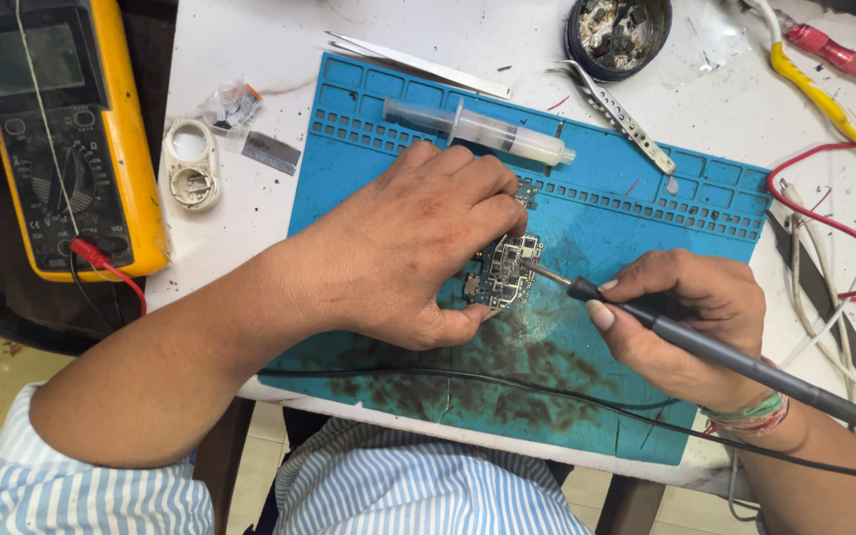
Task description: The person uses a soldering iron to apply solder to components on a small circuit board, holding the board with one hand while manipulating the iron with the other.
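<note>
Head view, looking down on a repair bench: at far left a yellow multimeter (71,139) sits with a red lead plugged into its base, and just right of it a small white round housing (191,163) lies on the white table (250,59).

On the blue work mat (646,228), the person's left hand (413,248) lies palm down with its fingers curled together, pinning a small circuit board (505,269) against the mat. The board lies near the mat's centre, partly hidden under the fingertips.

The right hand (681,317) is clamped around a black soldering iron (705,347) in a pen grip, the metal tip resting on the board's right edge. Work on the board appears to be under way rather than finished: the tip is in contact and the board is held down. Whether any joint is already done is too small to tell.

Behind the hands, a clear syringe (478,129) lies across the mat, with tweezers (418,64) above it and a second, perforated pair (621,114) to the right. A round tin of scraps (616,30) stands at the top, and red and yellow wires (824,89) trail off the right edge. Dark smudges stain the mat's near side.
</note>
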